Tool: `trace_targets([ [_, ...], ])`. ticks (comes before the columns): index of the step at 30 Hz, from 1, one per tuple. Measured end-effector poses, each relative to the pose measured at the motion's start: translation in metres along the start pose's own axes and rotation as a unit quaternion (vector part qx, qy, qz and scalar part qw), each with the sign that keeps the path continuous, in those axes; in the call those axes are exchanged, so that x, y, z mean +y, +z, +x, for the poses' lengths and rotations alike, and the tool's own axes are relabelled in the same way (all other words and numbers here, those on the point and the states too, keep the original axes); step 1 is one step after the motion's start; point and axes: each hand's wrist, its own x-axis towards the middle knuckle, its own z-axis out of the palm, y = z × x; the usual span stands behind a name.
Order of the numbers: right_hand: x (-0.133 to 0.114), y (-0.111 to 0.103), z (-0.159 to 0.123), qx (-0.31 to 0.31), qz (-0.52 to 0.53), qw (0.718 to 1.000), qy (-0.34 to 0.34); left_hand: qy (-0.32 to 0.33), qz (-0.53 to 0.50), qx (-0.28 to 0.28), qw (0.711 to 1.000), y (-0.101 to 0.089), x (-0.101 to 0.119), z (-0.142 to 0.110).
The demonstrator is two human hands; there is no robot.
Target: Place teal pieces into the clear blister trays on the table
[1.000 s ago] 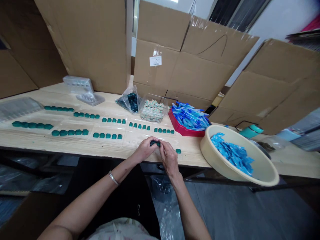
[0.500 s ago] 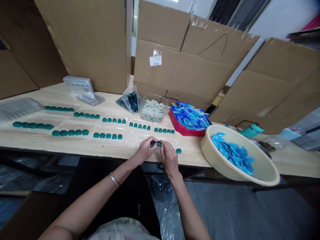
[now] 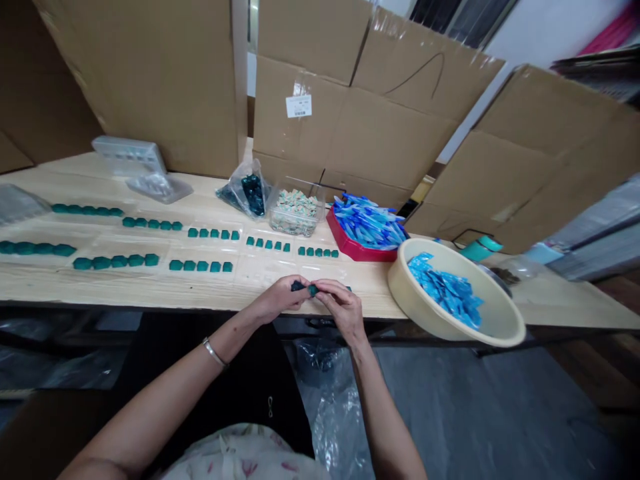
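My left hand (image 3: pixel 283 295) is closed around small dark green pieces (image 3: pixel 297 286), mostly hidden by its fingers. Between the fingertips of both hands is a faceted green piece (image 3: pixel 313 291). My right hand (image 3: pixel 344 308) pinches it from the right, its back arched over the table's front edge. Just beyond the hands, a row of similar green blocks (image 3: pixel 319 253) sits in a clear plastic tray. To the left, another green row (image 3: pixel 201 266) lies in a second clear tray. A lone green piece is almost wholly hidden behind my right hand.
Behind stand a bag of dark green pieces (image 3: pixel 253 193), a clear box of small pale pieces (image 3: pixel 295 212) and a red tray (image 3: pixel 345 245) of blue packets. A cream basin (image 3: pixel 505 333) with blue packets overhangs the front edge at right. Cardboard (image 3: pixel 310 147) walls the back.
The view has swung, so the table's contents sit further left. My right hand has rolled over, its fingers now reaching leftward across the green piece. Both hands stay together.
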Motion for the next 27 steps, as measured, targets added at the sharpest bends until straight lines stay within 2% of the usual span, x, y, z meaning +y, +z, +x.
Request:
trace_targets([
  [3,-0.007,-0.018,-0.003,0.029,-0.022,0.999,0.002,-0.010,0.024,0.006,1.000,0.002,-0.001,-0.003],
  [6,-0.010,-0.046,0.000,0.061,-0.113,0.992,-0.001,0.004,0.029,0.018,0.999,-0.001,-0.003,-0.006],
  [8,-0.005,-0.062,0.004,0.057,-0.179,0.982,-0.002,0.009,0.020,0.023,0.999,-0.004,-0.003,-0.008],
  [10,0.006,-0.069,0.007,0.027,-0.229,0.973,-0.012,0.008,0.008,0.021,1.000,-0.005,-0.001,-0.009],
  [15,0.030,-0.062,0.009,-0.051,-0.310,0.948,-0.047,0.001,-0.030,-0.003,1.000,-0.005,0.000,-0.011],
  [21,0.028,-0.056,0.005,-0.084,-0.377,0.920,-0.066,-0.009,-0.094,-0.005,0.996,-0.010,-0.007,-0.008],
  [27,0.032,-0.056,0.000,-0.062,-0.424,0.900,-0.085,-0.056,-0.245,0.038,0.967,-0.009,-0.003,-0.001],
])
